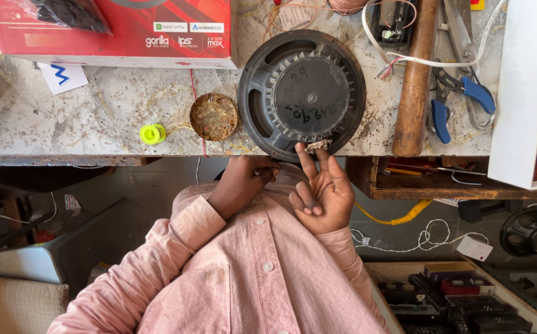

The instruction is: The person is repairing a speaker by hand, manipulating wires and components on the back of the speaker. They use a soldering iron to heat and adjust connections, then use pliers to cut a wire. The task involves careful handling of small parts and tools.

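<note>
A round black speaker [302, 93] lies face down at the near edge of a worn stone-topped bench [95, 117], its rim slightly over the edge. My left hand [242, 184] is curled into a fist right under the speaker's near rim, fingers against it. My right hand [321, 193] is turned palm up. Its index and middle fingers reach up and pinch a small metal terminal tab [318, 146] on the speaker's rim, while the other fingers are folded. Both arms are in pink shirt sleeves.
Left of the speaker are a rusty round tin lid [214, 116] and a yellow-green spool [152, 133]. A red carton [120, 31] is behind. To the right lie a wooden handle [415, 80], blue-handled pliers [460, 93] and a white box [519, 93]. Below it are a drawer [417, 182] and another speaker [531, 230].
</note>
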`<state>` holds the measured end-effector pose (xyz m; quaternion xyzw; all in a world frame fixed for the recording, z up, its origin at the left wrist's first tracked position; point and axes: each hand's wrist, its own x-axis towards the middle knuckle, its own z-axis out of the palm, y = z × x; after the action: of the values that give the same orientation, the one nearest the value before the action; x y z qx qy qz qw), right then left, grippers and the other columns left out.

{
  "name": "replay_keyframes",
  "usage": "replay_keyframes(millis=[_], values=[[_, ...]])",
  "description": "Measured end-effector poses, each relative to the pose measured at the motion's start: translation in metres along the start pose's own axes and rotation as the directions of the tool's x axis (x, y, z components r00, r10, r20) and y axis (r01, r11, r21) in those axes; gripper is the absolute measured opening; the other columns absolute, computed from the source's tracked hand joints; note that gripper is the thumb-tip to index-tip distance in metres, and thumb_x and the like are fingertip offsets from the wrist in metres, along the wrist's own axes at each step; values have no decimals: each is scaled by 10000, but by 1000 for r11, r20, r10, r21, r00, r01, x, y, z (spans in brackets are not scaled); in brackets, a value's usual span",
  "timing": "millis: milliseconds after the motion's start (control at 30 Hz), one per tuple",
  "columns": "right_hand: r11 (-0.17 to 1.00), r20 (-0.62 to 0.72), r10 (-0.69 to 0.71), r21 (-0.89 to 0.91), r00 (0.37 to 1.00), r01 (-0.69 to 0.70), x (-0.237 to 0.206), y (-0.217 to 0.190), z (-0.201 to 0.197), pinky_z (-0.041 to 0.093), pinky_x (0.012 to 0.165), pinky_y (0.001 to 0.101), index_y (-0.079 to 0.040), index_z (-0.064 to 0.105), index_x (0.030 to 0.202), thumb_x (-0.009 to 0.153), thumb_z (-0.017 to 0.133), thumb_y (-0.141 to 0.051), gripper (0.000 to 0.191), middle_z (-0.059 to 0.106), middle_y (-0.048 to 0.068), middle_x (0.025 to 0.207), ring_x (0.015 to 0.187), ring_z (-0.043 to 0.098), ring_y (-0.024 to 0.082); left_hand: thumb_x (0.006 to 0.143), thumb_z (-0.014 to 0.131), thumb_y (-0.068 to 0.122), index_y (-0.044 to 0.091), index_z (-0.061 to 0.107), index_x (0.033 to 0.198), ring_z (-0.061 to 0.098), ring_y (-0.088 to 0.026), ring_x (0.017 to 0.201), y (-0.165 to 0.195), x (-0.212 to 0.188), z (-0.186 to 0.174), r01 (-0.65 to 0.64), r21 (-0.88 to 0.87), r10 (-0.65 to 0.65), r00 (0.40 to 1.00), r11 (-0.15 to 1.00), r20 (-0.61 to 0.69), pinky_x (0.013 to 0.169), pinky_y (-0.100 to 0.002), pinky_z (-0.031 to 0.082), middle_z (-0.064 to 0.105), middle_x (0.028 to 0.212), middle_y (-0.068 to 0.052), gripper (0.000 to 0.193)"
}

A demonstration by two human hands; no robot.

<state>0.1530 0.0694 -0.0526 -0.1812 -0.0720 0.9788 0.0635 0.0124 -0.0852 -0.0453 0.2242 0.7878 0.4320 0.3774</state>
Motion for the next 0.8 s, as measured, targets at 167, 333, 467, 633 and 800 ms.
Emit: replay_keyframes(millis=[167,333,467,633,800], values=[[998,-52,-40,-56,998,37,2,0,1,346,476,260,-115,579,1413,1138,394,-392,432,581,56,1520,450,373,107,862,711,89,47,792,1045,782,-235,782,-3,0,2,15,32,-15,1000,999,-3,735,-338,596,795,923,-122,204],[993,-80,-67,-101,995,59,1,0,4,343,470,261,-79,575,1411,1114,416,-403,468,585,77,1513,448,371,109,863,699,85,49,788,1054,785,-228,786,-4,2,2,12,21,-12,1000,1000,3,738,-335,601,799,914,-115,214],[994,-55,-65,-93,996,59,2,-1,4,347,481,266,-74,568,1421,1114,422,-391,465,583,85,1515,455,373,114,869,690,80,46,785,1058,788,-226,789,-4,1,1,7,15,-7,1000,1000,2,745,-332,604,798,911,-116,214],[992,-37,-72,-103,997,67,0,0,5,350,485,265,-78,564,1435,1095,434,-376,471,571,91,1531,458,368,113,859,703,81,42,790,1040,779,-237,762,-2,0,0,-7,11,7,1000,1000,6,723,-340,597,793,909,-131,204],[991,-56,-91,-104,994,84,-1,-1,6,345,485,259,-64,561,1439,1077,454,-365,483,565,101,1542,452,356,109,862,711,93,44,790,1034,777,-236,733,0,1,-1,10,9,-10,1000,1000,12,706,-342,593,789,893,-139,196]])
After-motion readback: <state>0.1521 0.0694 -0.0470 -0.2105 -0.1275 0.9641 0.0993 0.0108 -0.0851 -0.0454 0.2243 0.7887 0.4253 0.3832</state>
